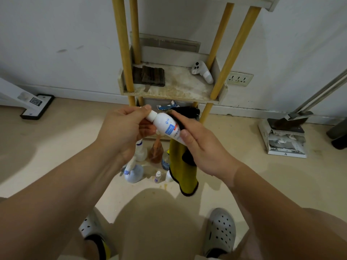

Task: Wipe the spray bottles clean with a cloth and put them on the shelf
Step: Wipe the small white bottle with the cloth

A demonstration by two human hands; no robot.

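The tall shelf [178, 89] with yellow round posts and stained white boards stands against the wall at 12 o'clock of the view. At 3 o'clock, near the wall, a dustpan [285, 136] sits on the floor with long handles leaning over it. In front of the shelf, in the middle of the view, both hands meet in the air. A yellow cloth [185, 166] with a black edge hangs down from the right hand [204, 149] toward 6 o'clock. This hand has its fingers curled around the cloth, which wraps the lower part of the white bottle [166, 126], and its thumb lies on the bottle's body. The left hand [122, 128] pinches the cap end between thumb and fingers. The bottle is tilted, with the cap toward 10 o'clock, and it has a blue label. Under the hands, on the floor, stand a bluish spray bottle [134, 173], a white spray bottle [140, 152] and an amber bottle [155, 152], close together. On the shelf board a dark folded rag [152, 76] lies at 9 o'clock and a white controller [202, 72] at 3 o'clock. A very small bottle [158, 176] stands just beside the bluish one, at its 3 o'clock.
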